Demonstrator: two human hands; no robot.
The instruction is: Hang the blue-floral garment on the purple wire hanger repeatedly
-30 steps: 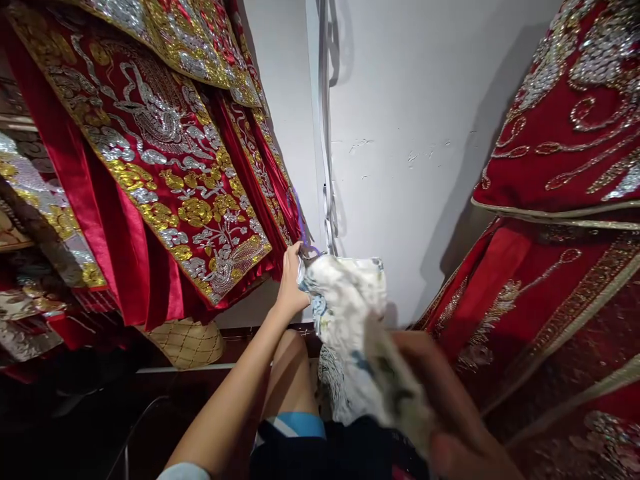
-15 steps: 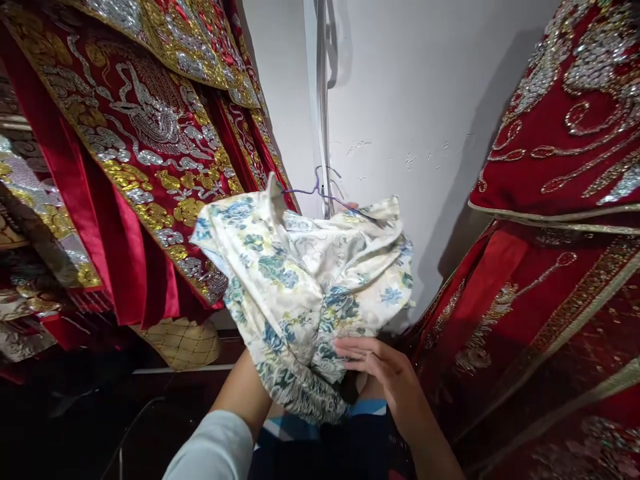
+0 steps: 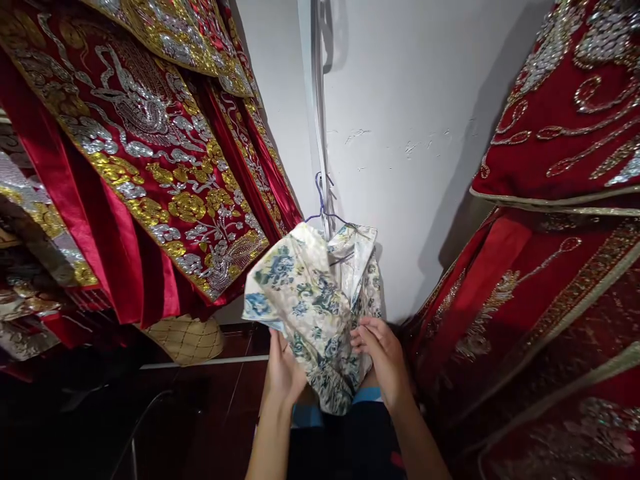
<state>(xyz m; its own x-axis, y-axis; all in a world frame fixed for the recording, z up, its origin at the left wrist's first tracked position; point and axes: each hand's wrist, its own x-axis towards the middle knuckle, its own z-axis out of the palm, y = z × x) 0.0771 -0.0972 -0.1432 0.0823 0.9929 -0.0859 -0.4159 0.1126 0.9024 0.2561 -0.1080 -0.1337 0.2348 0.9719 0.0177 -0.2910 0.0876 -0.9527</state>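
Observation:
A cream short-sleeved blouse (image 3: 315, 300) with blue and green flowers hangs from a thin purple wire hanger (image 3: 321, 203). Its collar lies open at the neck, and the gathered hem droops toward me. My right hand (image 3: 384, 357) is closed at the blouse's front edge, its fingers curled on the cloth near the waist. On the other side, my left hand (image 3: 286, 370) touches the blouse below the sleeve. The fingertips of that hand go behind the fabric, so its grip is hidden.
A narrow white strip (image 3: 313, 93) runs down the pale wall (image 3: 400, 87) behind the hanger. Red garments with gold and silver embroidery (image 3: 145, 147) hang at left; another beaded red garment (image 3: 545, 153) hangs at right. Dark floor tiles (image 3: 235, 393) show below.
The blouse has moved away from me and hangs more upright, its hanger hook now fully visible. My left hand has come out from behind it to its left side; my right fingers have curled.

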